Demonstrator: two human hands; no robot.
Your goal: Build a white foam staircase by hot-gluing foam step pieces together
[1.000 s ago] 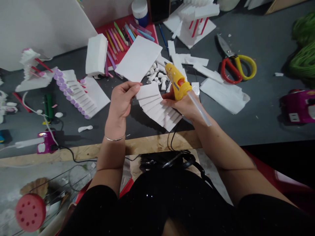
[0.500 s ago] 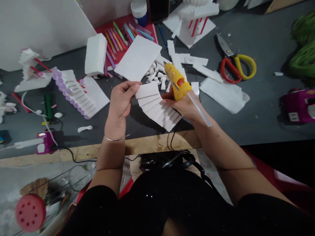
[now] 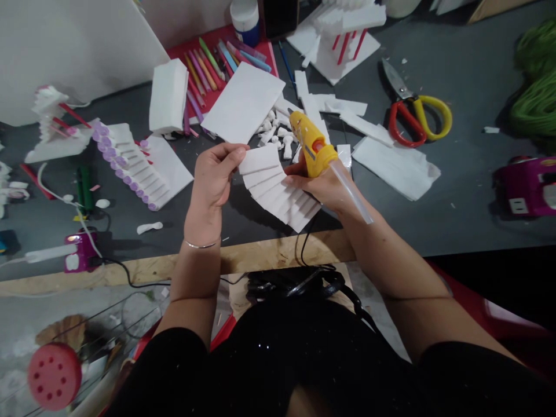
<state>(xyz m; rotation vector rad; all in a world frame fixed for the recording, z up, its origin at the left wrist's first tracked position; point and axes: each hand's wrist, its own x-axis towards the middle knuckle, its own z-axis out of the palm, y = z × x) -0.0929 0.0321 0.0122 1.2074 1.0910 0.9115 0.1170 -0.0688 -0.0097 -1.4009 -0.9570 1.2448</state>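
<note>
A curved row of overlapping white foam strips, like a small model staircase [image 3: 273,188], is held over the table's front edge. My left hand [image 3: 216,179] pinches its upper left end between thumb and fingers. My right hand [image 3: 319,182] is closed around a yellow hot glue gun [image 3: 311,145], and its thumb also touches the staircase's right side. From the gun's back end a clear glue stick [image 3: 351,191] sticks out, while the nozzle points away from me. Just beyond the staircase lie several small white foam pieces [image 3: 284,139] and a flat white sheet [image 3: 244,101].
Red-and-yellow-handled scissors [image 3: 412,116] lie at right, near white foam sheets [image 3: 397,168]. A staircase with purple ends [image 3: 130,168] stands at left. Coloured pens [image 3: 212,63] lie on a red sheet at the back. Green cord [image 3: 536,87] and a purple power socket [image 3: 527,188] are far right.
</note>
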